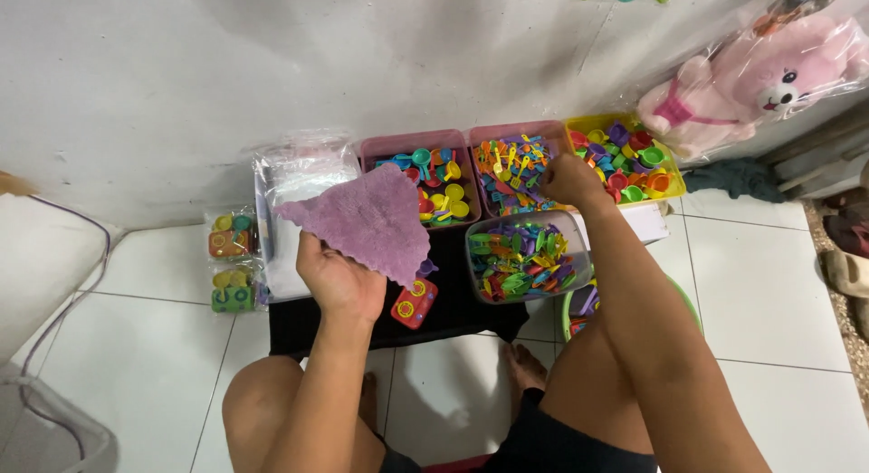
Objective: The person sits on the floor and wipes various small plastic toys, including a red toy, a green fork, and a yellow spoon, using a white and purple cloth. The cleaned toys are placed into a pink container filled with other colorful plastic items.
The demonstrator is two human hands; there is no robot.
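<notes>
The person sits on the white tiled floor (769, 301) before a row of small trays of bright plastic toy pieces laid along a black mat (453, 301). The step in hand looks like collecting pieces: the left hand (339, 278) holds up a purple cloth (367, 219), its grip closed around the cloth's lower corner, so the cloth spreads out above the hand and partly covers the pink tray (425, 179) of little cups and scoops. The right hand (570, 179) reaches into the second pink tray (516, 170), the one with orange and blue utensils; its fingers curl down among the pieces, and whether they have pinched one cannot be told from here. A clear tub (525, 256) of mixed green and purple pieces sits just below that hand, and a yellow tray (629, 161) lies beside it. A red toy stove (415, 303) rests on the mat near the cloth. The next move would seem to call for a fine pinch to lift out one piece.
</notes>
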